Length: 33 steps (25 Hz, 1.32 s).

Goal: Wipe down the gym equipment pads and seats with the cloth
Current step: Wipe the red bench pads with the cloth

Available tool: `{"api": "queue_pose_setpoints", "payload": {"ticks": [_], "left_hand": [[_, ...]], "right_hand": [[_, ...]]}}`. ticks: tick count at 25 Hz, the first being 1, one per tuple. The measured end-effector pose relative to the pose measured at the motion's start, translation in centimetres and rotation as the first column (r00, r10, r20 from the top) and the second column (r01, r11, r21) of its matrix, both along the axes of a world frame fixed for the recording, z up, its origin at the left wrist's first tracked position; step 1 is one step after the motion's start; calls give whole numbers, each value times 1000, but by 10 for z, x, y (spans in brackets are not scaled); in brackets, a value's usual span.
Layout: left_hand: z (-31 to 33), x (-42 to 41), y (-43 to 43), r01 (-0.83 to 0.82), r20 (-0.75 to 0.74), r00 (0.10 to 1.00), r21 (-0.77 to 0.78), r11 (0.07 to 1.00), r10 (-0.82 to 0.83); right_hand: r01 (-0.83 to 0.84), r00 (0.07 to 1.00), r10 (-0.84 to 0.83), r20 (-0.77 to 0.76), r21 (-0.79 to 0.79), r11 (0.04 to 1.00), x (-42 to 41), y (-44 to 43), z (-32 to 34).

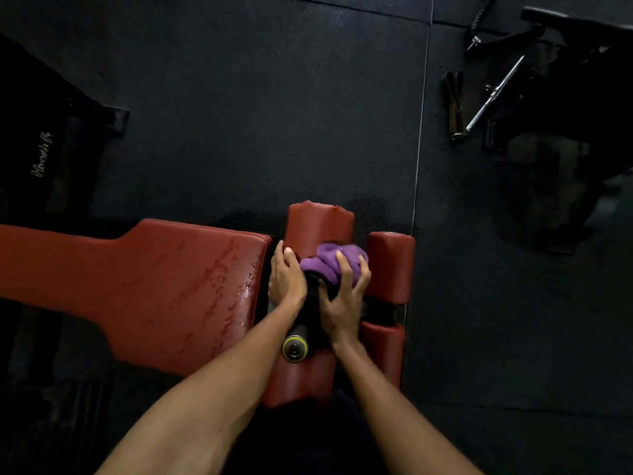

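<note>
A red bench seat (164, 286) lies to the left, its surface streaked with wet drops. Beyond its end stand red roller pads: an upper far one (320, 224), a right far one (392, 265), a near one (301, 382) and a near right one (382, 351). My right hand (344, 296) grips a bunched purple cloth (329, 264) against the lower end of the upper far roller. My left hand (286, 277) holds that roller's left side, fingers curled round it. A black post with a yellow-ringed end cap (294, 347) sticks up between my forearms.
Dark rubber floor mats (239, 114) surround the bench. A metal cable-attachment bar (493, 94) and straps (452, 104) lie on the floor at the upper right beside a dark machine base (565, 132). Another dark machine frame (44, 149) stands at the left.
</note>
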<state>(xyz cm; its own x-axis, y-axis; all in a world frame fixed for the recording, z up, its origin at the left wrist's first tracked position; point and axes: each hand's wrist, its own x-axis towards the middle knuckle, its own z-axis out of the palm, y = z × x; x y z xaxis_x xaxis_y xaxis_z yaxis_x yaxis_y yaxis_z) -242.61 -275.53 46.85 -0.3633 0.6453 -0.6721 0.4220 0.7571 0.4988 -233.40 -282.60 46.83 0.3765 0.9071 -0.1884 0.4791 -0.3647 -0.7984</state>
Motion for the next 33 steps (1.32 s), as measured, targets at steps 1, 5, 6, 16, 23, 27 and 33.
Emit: {"api": "queue_pose_setpoints", "payload": {"ticks": [1, 5, 6, 16, 23, 27, 33], "left_hand": [[0, 0, -1, 3, -9, 1000, -1, 1000, -3], [2, 2, -1, -5, -52, 999, 22, 1000, 6], [2, 3, -1, -5, -61, 998, 26, 1000, 7], [-12, -4, 2, 12, -58, 998, -12, 1000, -12], [-21, -13, 5, 39, 8, 999, -8, 999, -39], [-33, -23, 9, 60, 116, 992, -12, 998, -59], [-17, -17, 4, 26, 74, 997, 20, 999, -28]], "right_hand": [[-75, 996, 73, 41, 42, 996, 2, 26, -2], [32, 997, -30, 73, -16, 999, 23, 133, -1], [149, 989, -149, -1, -68, 986, 30, 144, -3], [204, 974, -211, -76, -92, 975, -5, -23, -9], [34, 998, -36, 46, 43, 999, 26, 104, -13], [314, 921, -346, -181, -182, 932, 44, 83, -33], [221, 964, -244, -108, -184, 958, 4, -51, -19]]}}
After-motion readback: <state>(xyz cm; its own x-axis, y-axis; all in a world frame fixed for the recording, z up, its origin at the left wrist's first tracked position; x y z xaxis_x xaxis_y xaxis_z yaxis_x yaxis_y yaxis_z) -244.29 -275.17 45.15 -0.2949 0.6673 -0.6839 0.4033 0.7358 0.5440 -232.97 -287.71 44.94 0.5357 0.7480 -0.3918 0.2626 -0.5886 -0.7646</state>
